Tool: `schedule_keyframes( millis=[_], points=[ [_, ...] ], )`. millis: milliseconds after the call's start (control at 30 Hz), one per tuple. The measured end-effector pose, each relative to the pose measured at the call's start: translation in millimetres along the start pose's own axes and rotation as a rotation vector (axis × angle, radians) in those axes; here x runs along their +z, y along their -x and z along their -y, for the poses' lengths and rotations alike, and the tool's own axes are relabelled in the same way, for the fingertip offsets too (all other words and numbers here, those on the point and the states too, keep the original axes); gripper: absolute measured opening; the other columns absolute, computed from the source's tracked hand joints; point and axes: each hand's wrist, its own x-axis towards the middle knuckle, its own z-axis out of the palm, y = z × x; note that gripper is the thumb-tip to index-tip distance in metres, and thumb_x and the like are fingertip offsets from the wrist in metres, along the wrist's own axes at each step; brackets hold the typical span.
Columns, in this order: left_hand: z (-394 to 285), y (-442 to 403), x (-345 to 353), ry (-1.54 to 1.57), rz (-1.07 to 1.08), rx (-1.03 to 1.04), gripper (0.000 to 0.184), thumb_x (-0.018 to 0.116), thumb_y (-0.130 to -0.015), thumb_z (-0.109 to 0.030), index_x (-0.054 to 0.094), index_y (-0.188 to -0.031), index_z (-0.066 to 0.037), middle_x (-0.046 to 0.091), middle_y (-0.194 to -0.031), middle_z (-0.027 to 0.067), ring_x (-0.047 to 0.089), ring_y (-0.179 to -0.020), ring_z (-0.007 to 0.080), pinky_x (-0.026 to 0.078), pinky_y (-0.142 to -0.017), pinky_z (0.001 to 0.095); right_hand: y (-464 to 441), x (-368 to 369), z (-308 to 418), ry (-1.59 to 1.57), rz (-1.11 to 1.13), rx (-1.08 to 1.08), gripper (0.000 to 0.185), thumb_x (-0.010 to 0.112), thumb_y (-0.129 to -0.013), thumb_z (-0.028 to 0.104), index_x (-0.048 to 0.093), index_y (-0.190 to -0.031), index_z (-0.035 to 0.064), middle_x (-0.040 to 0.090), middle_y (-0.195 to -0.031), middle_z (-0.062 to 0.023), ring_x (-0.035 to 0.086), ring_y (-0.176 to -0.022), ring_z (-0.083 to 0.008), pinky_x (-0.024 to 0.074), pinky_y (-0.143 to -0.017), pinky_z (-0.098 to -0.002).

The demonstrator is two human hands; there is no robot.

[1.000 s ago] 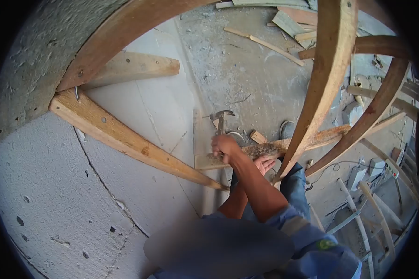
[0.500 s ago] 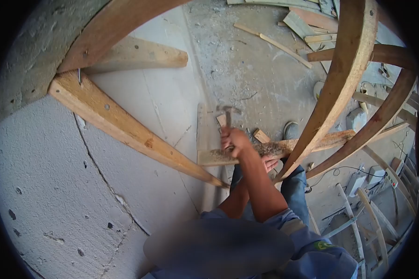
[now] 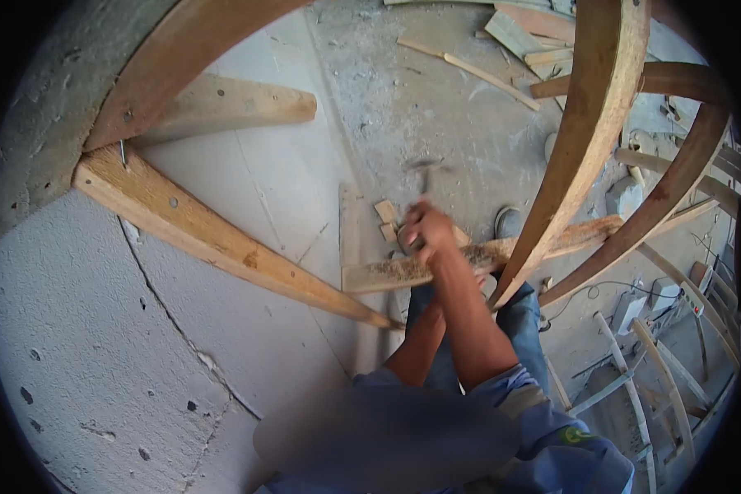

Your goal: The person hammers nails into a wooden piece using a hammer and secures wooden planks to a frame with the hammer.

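Note:
My right hand [image 3: 427,230] is closed round the handle of a claw hammer [image 3: 426,174], whose head is motion-blurred above the fist. Below it lies a rough, stained wooden board [image 3: 379,275], running across in front of my legs. My left arm passes beneath the right one. Only a little of my left hand [image 3: 483,281] shows, at the board's near edge, and its fingers are mostly hidden by the right forearm and the wood.
A long timber [image 3: 230,251] slants along the pale wall [image 3: 115,329] at left. Curved upright timbers [image 3: 580,140] rise at right. Small wood blocks [image 3: 386,217] and loose planks [image 3: 509,37] lie on the floor. A power strip [image 3: 692,300] with a cable is at right.
My right hand and the hammer have moved up and to the right, away from the board. Less of my left hand shows than before, when its palm and spread fingers were visible. The view has shifted slightly.

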Motion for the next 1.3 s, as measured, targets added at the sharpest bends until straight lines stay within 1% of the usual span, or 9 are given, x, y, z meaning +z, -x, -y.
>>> schedule_keyframes(
  millis=[200, 333, 633, 700, 767, 1033, 1133, 1167, 1300],
  points=[
    [1, 4, -1, -0.191, -0.301, -0.028, 0.039, 0.056, -0.100, -0.029, 0.050, -0.129, -0.003, 0.054, -0.134, 0.0169, 0.046, -0.133, 0.0374, 0.032, -0.116, 0.0461, -26, 1, 2, -0.026, -0.672, -0.529, 0.035, 0.052, -0.101, 0.036, 0.055, -0.097, 0.0012, 0.050, -0.067, -0.0056, 0.048, -0.050, -0.0187, 0.0429, -0.044, -0.0346],
    [1, 6, 22, -0.189, -0.113, 0.061, 0.026, 0.058, -0.098, -0.026, 0.054, -0.116, -0.007, 0.054, -0.131, 0.0157, 0.045, -0.133, 0.0380, 0.029, -0.117, 0.0526, -2, 22, -48, 0.393, 0.115, 0.266, 0.028, 0.054, -0.101, 0.033, 0.055, -0.091, 0.0064, 0.050, -0.066, -0.0034, 0.046, -0.046, -0.0174, 0.0391, -0.042, -0.0335],
    [-8, 1, 13, -0.126, -0.154, 0.093, 0.021, 0.055, -0.097, -0.017, 0.056, -0.116, -0.008, 0.057, -0.133, 0.0121, 0.045, -0.135, 0.0354, 0.031, -0.115, 0.0528, -14, 18, -5, 0.040, -0.524, -0.652, 0.049, 0.036, -0.105, 0.043, 0.054, -0.083, 0.0024, 0.048, -0.061, -0.0064, 0.047, -0.046, -0.0192, 0.0437, -0.041, -0.0371],
    [-3, 6, 35, -0.177, -0.163, 0.046, 0.021, 0.055, -0.097, -0.017, 0.056, -0.116, -0.008, 0.057, -0.133, 0.0125, 0.045, -0.135, 0.0358, 0.031, -0.115, 0.0526, -27, 28, -54, 0.384, -0.539, -0.286, 0.043, 0.040, -0.104, 0.038, 0.053, -0.084, 0.0029, 0.047, -0.058, -0.0054, 0.045, -0.046, -0.0196, 0.0413, -0.040, -0.0381],
    [-3, 9, 56, -0.193, -0.237, 0.000, 0.022, 0.057, -0.096, -0.016, 0.056, -0.117, -0.008, 0.058, -0.133, 0.0123, 0.045, -0.134, 0.0352, 0.032, -0.115, 0.0519, -8, 23, -55, 0.365, 0.157, 0.268, 0.034, 0.045, -0.102, 0.033, 0.055, -0.088, 0.0038, 0.049, -0.061, -0.0040, 0.044, -0.046, -0.0188, 0.0385, -0.040, -0.0366],
    [-3, 2, 58, -0.187, -0.258, 0.030, 0.032, 0.058, -0.096, -0.021, 0.050, -0.124, -0.006, 0.053, -0.134, 0.0165, 0.048, -0.131, 0.0342, 0.031, -0.117, 0.0491, 4, 27, -32, -0.042, -0.387, -0.388, 0.039, 0.044, -0.104, 0.039, 0.056, -0.093, 0.0045, 0.046, -0.061, -0.0031, 0.044, -0.042, -0.0163, 0.0395, -0.037, -0.0345],
    [1, 13, 49, -0.183, -0.198, 0.074, 0.021, 0.055, -0.097, -0.020, 0.057, -0.114, -0.008, 0.058, -0.133, 0.0165, 0.049, -0.131, 0.0352, 0.033, -0.115, 0.0505, -18, 38, -78, 0.395, -0.289, -0.117, 0.038, 0.043, -0.104, 0.036, 0.054, -0.087, 0.0043, 0.046, -0.059, -0.0038, 0.044, -0.042, -0.0175, 0.0397, -0.037, -0.0349],
    [7, 13, 31, -0.185, -0.125, 0.097, 0.020, 0.055, -0.097, -0.020, 0.057, -0.112, -0.008, 0.058, -0.132, 0.0171, 0.049, -0.131, 0.0356, 0.033, -0.115, 0.0506, -6, 28, -68, 0.378, 0.075, 0.118, 0.036, 0.041, -0.104, 0.032, 0.050, -0.081, 0.0066, 0.052, -0.065, -0.0066, 0.048, -0.046, -0.0190, 0.0395, -0.040, -0.0359],
    [9, 11, 32, -0.111, -0.185, 0.081, 0.015, 0.055, -0.096, -0.018, 0.058, -0.106, -0.007, 0.060, -0.128, 0.0188, 0.051, -0.129, 0.0369, 0.033, -0.115, 0.0508, 0, 21, -68, -0.002, -0.040, 0.099, 0.029, 0.044, -0.102, 0.030, 0.051, -0.083, 0.0088, 0.047, -0.061, -0.0034, 0.043, -0.043, -0.0168, 0.0385, -0.040, -0.0342]
  ],
)
